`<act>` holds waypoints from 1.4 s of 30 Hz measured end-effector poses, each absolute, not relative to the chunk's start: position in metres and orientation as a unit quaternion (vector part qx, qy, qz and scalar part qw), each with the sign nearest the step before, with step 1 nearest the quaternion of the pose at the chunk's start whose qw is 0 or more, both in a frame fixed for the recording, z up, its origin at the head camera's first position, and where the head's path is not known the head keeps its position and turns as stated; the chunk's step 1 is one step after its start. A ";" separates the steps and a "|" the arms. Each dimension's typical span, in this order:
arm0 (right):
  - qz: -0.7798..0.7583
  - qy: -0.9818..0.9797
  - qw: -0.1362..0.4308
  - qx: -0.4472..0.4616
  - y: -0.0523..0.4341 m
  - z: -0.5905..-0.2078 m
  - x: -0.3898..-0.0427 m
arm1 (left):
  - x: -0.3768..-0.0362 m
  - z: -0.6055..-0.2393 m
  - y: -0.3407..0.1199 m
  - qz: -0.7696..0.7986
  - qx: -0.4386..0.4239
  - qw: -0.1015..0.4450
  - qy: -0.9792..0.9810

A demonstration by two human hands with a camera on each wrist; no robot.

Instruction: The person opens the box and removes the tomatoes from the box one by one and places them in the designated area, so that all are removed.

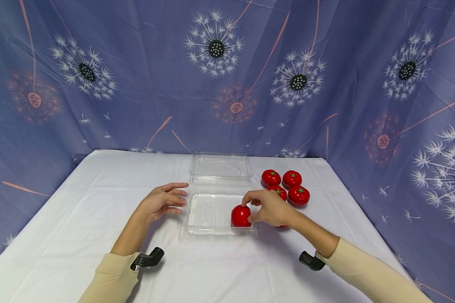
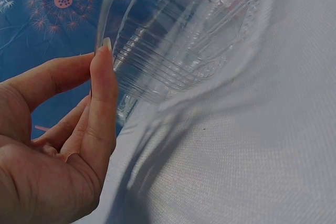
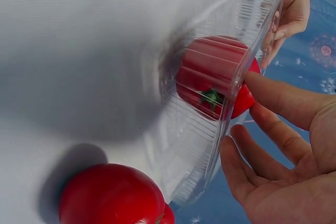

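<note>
A clear plastic clamshell box (image 1: 208,212) lies with its lid folded back. My left hand (image 1: 164,203) is at the box's left side, and in the left wrist view the thumb and a finger pinch its rim (image 2: 100,35). Inside the box, at the right end, a red tomato (image 1: 239,216) is gripped by the thumb and fingers of my right hand (image 1: 270,208). Through the ribbed wall, the right wrist view shows this tomato (image 3: 210,72) with its green stem top facing sideways. Part of the tomato is hidden by the right fingers.
Several more tomatoes (image 1: 298,196) sit on the white cloth (image 1: 220,269) right of the box, one partly behind my right hand. The transparent lid (image 1: 221,168) extends toward the back edge. A blue dandelion-print curtain (image 1: 155,84) hangs behind and at both sides.
</note>
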State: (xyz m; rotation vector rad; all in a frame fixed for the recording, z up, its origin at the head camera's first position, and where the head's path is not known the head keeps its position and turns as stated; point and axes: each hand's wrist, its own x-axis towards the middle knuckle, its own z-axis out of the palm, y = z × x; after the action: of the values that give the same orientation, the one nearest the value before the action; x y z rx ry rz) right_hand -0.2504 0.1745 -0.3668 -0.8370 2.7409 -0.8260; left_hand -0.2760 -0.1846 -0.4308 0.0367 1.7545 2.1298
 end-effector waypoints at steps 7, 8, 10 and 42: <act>-0.290 0.910 0.085 -0.282 0.172 -0.371 -0.251 | -0.277 -0.432 -0.185 0.760 0.011 0.192 0.621; -0.296 0.909 0.087 -0.280 0.171 -0.372 -0.251 | -0.277 -0.432 -0.185 0.759 0.012 0.192 0.622; -0.304 0.907 0.089 -0.279 0.170 -0.374 -0.251 | -0.277 -0.432 -0.185 0.758 0.013 0.192 0.623; -0.328 0.901 0.071 -0.274 0.159 -0.383 -0.251 | -0.277 -0.431 -0.185 0.759 0.013 0.190 0.623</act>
State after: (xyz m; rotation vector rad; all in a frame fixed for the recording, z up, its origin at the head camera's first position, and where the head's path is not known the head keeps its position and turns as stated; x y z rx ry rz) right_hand -0.2508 0.1587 -0.3831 -0.8243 2.7106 -0.9863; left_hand -0.2766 -0.1845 -0.4312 0.0362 1.7498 2.1322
